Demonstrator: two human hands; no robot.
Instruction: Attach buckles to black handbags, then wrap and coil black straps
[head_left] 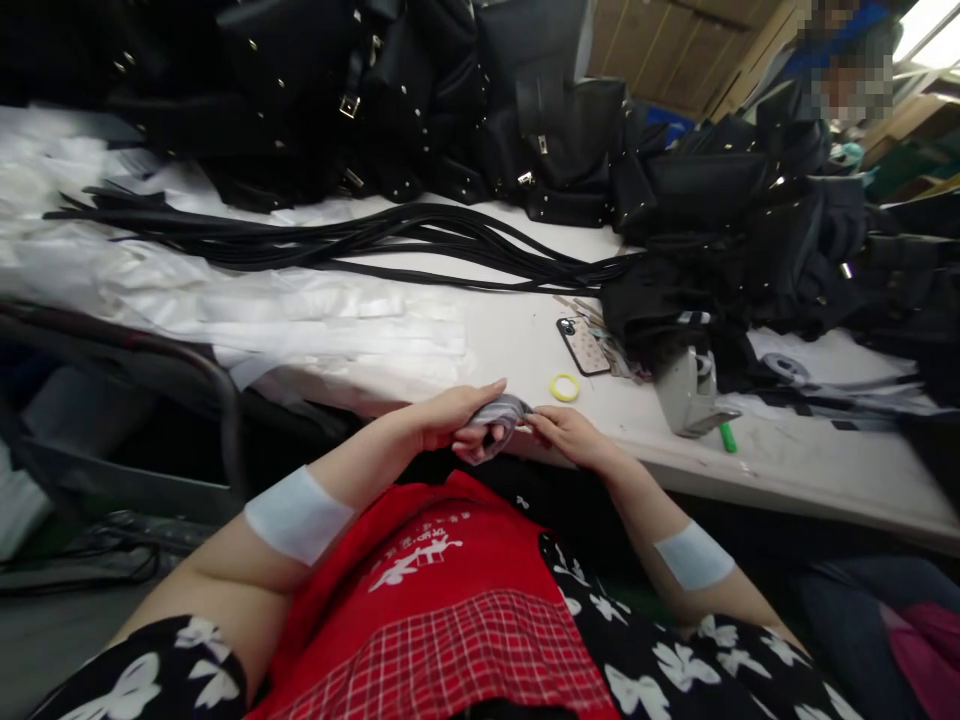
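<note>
My left hand [461,415] is closed around a greyish roll of tape [504,412], with some fingers through its core. At the roll's right side, my right hand [562,432] pinches what looks like its loose end between thumb and fingertips. Both hands are just off the front edge of the white table [517,335], above my lap. A yellow ring [564,387] lies on the table beyond my right hand. Behind it is a phone in a patterned case [583,347].
Black bags [570,140] with metal fittings are piled along the back. Long black straps [420,235] cross the table, with white wrapped strips [337,325] before them. A grey tape dispenser [688,392] and a green object [727,437] are at right. A metal chair frame [229,420] stands left.
</note>
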